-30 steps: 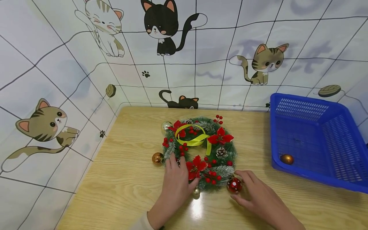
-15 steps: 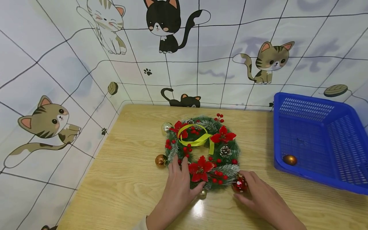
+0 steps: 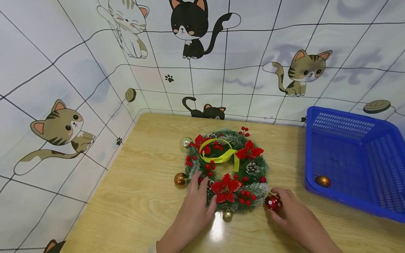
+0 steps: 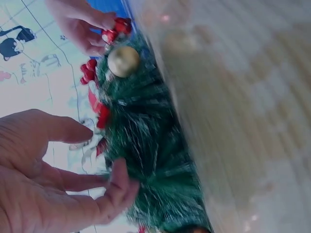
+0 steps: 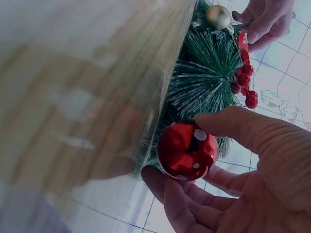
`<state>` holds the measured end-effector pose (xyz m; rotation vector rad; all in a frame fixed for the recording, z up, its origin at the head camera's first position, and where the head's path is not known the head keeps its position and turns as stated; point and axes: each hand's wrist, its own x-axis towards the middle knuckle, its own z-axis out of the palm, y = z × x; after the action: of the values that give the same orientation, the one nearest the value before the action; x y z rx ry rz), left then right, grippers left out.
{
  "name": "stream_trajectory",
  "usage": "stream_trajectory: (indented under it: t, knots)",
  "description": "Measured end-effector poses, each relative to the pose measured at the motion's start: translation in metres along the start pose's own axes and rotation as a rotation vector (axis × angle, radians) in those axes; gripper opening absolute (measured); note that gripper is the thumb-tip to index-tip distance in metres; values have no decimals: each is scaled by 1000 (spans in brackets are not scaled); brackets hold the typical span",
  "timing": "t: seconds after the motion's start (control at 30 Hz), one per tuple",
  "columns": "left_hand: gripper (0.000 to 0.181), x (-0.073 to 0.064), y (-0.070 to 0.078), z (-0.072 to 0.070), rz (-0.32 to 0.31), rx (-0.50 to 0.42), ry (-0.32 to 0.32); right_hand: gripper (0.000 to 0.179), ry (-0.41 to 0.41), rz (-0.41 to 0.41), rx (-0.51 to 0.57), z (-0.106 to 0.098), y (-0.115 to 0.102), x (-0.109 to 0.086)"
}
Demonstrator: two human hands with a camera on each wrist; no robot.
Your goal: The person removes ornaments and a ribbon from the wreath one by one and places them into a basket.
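A green wreath with red poinsettias, berries, pinecones and a yellow ribbon lies on the table. My left hand rests on its lower left part, fingers loosely spread; the left wrist view has the fingertips at the green needles. At the wreath's lower right edge, my right hand holds a shiny red bauble with white dots between thumb and fingers, clearly seen in the right wrist view. A small gold bauble sits at the near edge, a copper one at the left.
A pale silvery bauble sits at the wreath's upper left. To the right stands a blue plastic basket with one copper-gold bauble inside. Behind the wooden table rises a wall covering printed with cats.
My right thumb and fingers have closed in on the red bauble, which has shifted slightly outward from the wreath. The left hand stays on the wreath. The whole head view has shifted somewhat.
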<state>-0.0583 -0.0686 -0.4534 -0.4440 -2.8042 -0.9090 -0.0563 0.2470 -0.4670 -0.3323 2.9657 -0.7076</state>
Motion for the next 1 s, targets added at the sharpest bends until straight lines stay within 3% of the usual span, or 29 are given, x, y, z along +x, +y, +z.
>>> stream_trajectory:
  t: [0.3, 0.4, 0.5, 0.63, 0.73, 1.0]
  knots:
    - [57, 1, -17, -6, 139, 2, 97, 51, 85, -57, 55, -4, 9, -1]
    - [65, 4, -23, -7, 166, 23, 129, 52, 102, -65, 66, -6, 9, -1]
    - [81, 5, -29, -10, 147, 74, 148, 54, 102, -55, 77, -8, 8, -1]
    - [105, 6, -31, -15, 85, 168, 129, 58, 128, -43, 92, -11, 8, -4]
    - [116, 8, -33, -20, 45, 207, 88, 57, 204, -77, 103, -11, 8, -4]
    - [126, 16, -40, -27, 5, 190, -48, 61, 372, -170, 81, -14, 13, -2]
